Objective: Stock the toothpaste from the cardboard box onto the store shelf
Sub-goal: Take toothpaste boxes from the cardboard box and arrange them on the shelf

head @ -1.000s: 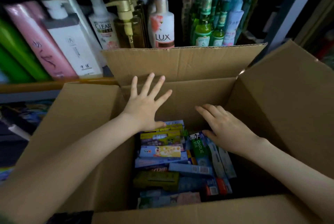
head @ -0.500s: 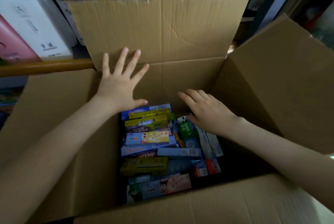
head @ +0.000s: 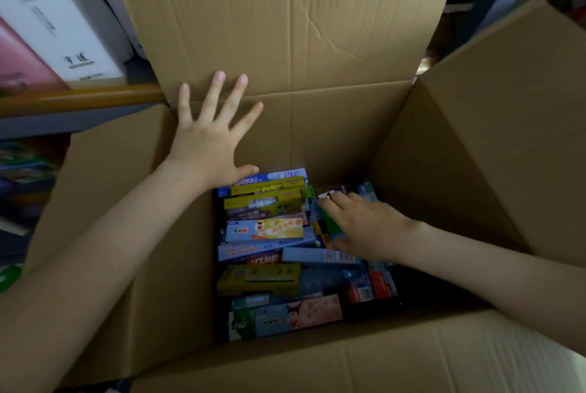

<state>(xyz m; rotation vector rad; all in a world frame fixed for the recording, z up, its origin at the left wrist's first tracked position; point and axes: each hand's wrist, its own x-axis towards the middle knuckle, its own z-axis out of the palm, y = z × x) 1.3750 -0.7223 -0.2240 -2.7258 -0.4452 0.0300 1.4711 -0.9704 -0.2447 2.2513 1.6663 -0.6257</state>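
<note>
An open cardboard box [head: 333, 126] fills the view, its flaps spread outward. At its bottom lie several toothpaste boxes [head: 264, 231] in blue, yellow and pink, stacked flat. My left hand [head: 209, 142] is spread with straight fingers and presses on the box's back wall at the flap fold. My right hand [head: 364, 224] reaches down inside and lies on a green toothpaste box [head: 329, 221] at the right of the pile. Its fingertips touch the far end and its thumb lies by the near end. Most of the green box is hidden under the palm.
Behind the box at upper left runs a wooden shelf edge [head: 79, 97]. A white bottle [head: 54, 21] and a pink bottle [head: 22, 66] stand on it. The raised back flap [head: 285, 18] hides the shelf's middle. Colourful goods [head: 22, 170] sit on a lower shelf at left.
The view has dropped closer to the box. My right hand has sunk from above the pile onto the green toothpaste box. My left hand still presses on the back wall.
</note>
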